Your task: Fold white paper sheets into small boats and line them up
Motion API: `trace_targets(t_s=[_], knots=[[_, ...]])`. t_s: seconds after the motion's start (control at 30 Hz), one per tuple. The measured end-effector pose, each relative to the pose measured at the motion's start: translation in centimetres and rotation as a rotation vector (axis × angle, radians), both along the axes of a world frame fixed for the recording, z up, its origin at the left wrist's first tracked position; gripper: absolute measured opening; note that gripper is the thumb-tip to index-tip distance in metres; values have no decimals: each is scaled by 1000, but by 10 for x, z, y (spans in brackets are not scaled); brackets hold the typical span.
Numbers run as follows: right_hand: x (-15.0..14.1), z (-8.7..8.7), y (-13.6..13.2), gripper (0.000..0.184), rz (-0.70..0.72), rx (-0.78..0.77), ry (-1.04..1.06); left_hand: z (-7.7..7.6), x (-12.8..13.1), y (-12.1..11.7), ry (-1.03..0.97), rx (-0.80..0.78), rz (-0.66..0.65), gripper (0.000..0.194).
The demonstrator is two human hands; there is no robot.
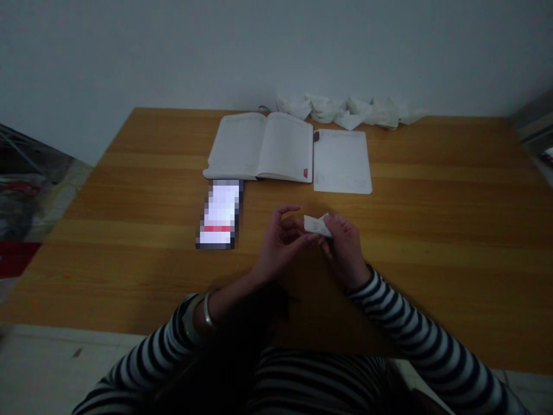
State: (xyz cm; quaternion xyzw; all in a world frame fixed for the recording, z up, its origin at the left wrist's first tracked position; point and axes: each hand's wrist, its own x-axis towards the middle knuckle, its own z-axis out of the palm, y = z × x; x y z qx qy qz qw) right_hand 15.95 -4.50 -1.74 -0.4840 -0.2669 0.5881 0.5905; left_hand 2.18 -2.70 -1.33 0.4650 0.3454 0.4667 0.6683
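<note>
Paper slip (314,226): between the two hands, above the desk (436,230). Right hand (347,248): pinching the slip's right end, thumb on top, fingers curled behind. Left hand (280,242): fingers loosely curved, index raised, thumb reaching to the slip's lower edge; cannot tell whether it grips or merely steadies.

Reasons (judged): the end grip by the right hand probably serves to leave the rest of the slip exposed and within the left hand's reach. Printed face tilted upward, presumably to keep it in view.

Notebook (285,147): open, beyond the left hand; lying flat, its pages are exposed. Loose sheet (343,164): beyond the right hand, just beside the notebook. Phone (220,213): left of the left hand, screen up and lit; pixelated, content unreadable. Crumpled papers (326,109): farthest from both hands, in a row by the wall, likely out of the way.

Slip appearance: small, white, seemingly folded or layered, a corner jutting at the right thumb; dark print, too small to read surely.
</note>
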Motion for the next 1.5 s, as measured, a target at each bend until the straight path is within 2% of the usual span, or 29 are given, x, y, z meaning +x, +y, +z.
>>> trace_targets(t_s=[0.1, 0.17, 0.3, 0.37, 0.43, 0.47, 0.53, 0.6, 0.63, 0.7, 0.87, 0.97, 1.07, 1.17, 1.33, 1.5], knots=[[1, 3, 0, 32, 23, -47, 35, -2, -3, 1, 141, 179, -1, 35], [2, 5, -1, 30, 59, -106, 78, -2, -9, 3, 313, 369, -21, 17], [7, 14, -4, 26, 231, -248, 192, 3, -22, 13, 603, 801, 127, 10], [9, 19, -6, 26, 373, -293, 229, 7, -27, 16, 628, 867, 172, 6], [11, 21, -7, 34, 485, -269, 198, 10, -28, 17, 606, 776, 175, 7], [12, 20, -7, 39, 488, -223, 138, 12, -27, 16, 590, 688, 183, 11], [16, 17, -7, 42, 363, -65, -57, 14, -24, 14, 536, 490, 218, 17], [18, 13, -5, 33, 207, 117, -311, 17, -20, 10, 458, 324, 220, 19], [19, 12, -5, 28, 169, 197, -419, 18, -18, 9, 415, 267, 210, 20], [18, 12, -5, 26, 182, 291, -539, 21, -14, 6, 352, 192, 185, 23], [11, 15, -9, 23, 147, 215, -468, 22, -10, 4, 299, 65, 55, 28], [10, 15, -10, 30, 208, 157, -349, 18, -13, 8, 266, 50, -9, 15], [14, 14, -8, 33, 306, 93, -246, 18, -21, 14, 365, 204, 9, 28], [18, 13, -6, 33, 379, 49, -183, 20, -28, 20, 501, 302, -22, 21], [16, 10, -6, 33, 376, 52, -201, 20, -31, 22, 501, 140, -30, 13], [10, 6, -10, 33, 296, 64, -273, 17, -27, 20, 538, 131, 18, 12]])
